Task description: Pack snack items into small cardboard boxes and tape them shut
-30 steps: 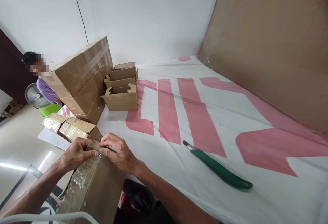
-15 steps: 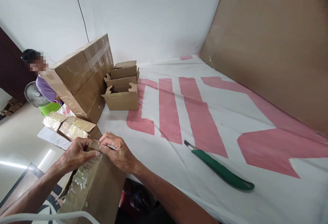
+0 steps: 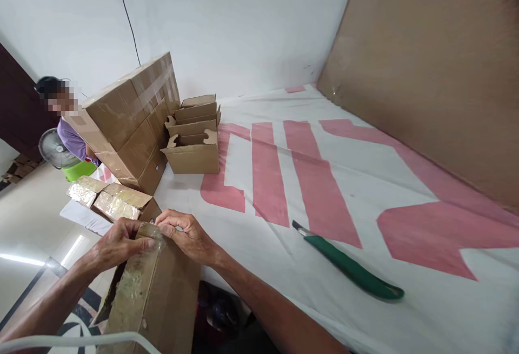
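A taped brown cardboard box [image 3: 172, 289] stands tilted close to my body, a gap showing along its left side. My left hand [image 3: 119, 243] pinches the far end of the box's taped top, thumb on top and fingers curled over the edge. My right hand [image 3: 186, 235] is closed at the same end, thumb and fingertips at the corner; clear tape shows beside them, and the exact spot under the fingertips is hidden. To the right, a green-handled utility knife [image 3: 352, 270] lies on the table with its blade pointing away.
Several open small boxes [image 3: 192, 157] stand beside a stack of taped cartons [image 3: 125, 121]. Two taped boxes [image 3: 115, 200] sit at the left edge. A large cardboard sheet [image 3: 430, 73] leans at the right over the red-and-white cloth [image 3: 340, 181]. Another person [image 3: 73, 138] sits behind the cartons near a fan [image 3: 57, 148].
The right fingers have shifted slightly away from the left thumb, and the left thumb has drawn back a little, baring more of the taped end. The knife and other boxes stay put.
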A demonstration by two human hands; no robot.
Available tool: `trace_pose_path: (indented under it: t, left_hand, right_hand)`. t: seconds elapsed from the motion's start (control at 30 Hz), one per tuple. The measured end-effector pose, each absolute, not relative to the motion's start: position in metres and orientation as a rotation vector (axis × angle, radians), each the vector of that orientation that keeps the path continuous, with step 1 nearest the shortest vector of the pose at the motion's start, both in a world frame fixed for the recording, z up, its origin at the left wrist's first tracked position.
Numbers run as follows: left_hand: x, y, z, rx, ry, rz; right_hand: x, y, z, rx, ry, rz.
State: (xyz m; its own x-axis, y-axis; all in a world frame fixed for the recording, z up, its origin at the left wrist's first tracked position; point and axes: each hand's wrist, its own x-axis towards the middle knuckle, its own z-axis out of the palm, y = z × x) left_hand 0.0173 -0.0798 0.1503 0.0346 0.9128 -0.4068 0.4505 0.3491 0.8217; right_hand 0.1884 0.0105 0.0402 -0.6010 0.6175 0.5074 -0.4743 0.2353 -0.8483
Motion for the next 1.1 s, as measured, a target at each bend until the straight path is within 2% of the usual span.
trace_pose_path:
  t: [0.53,1.1]
  left_hand:
    - [0.036,-0.068,0.146,1.114,1.759,0.63]
    - [0.035,-0.063,0.151,1.087,1.792,0.55]
  right_hand:
    - [0.188,0.027,0.019,-0.182,-1.543,1.698]
    - [0.201,0.021,0.008,-0.193,-1.584,1.602]
